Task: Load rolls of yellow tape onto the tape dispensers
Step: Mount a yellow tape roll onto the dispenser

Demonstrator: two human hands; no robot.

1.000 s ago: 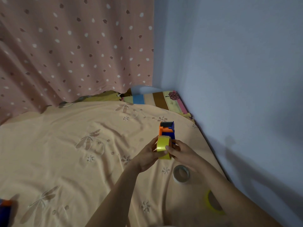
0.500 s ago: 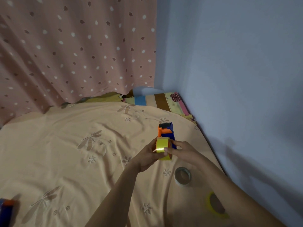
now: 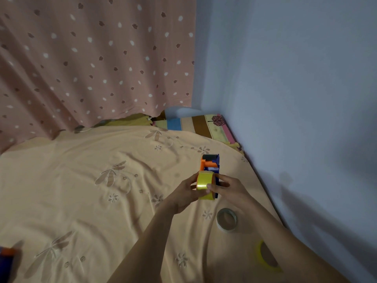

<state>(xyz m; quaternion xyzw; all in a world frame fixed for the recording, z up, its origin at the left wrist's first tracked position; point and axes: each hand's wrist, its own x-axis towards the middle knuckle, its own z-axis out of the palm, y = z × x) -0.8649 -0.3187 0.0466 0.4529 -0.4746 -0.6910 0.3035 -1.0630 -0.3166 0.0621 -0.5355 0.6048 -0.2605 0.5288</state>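
Yellow tape roll [image 3: 205,185] is held above the bed [image 3: 85,180], pressed against the near end of the blue-and-orange tape dispenser [image 3: 211,164]. I see both hands on it: left hand [image 3: 184,194] cups the roll from its left side, fingers curled round it; right hand [image 3: 228,188] has its thumb across the roll's outer face and its fingers wrapped behind the dispenser body. Key relation: the roll's axis lies left-right and the dispenser's long axis points away from me, so the roll sits edge-on in line with the frame. I can't tell whether the core is seated on the hub, my guess is it's nearly on. Spares: a pale roll [image 3: 226,219] and another yellow roll [image 3: 267,255] lie on the bed near the right forearm. A second dispenser [image 3: 6,260] peeks in at the left edge.
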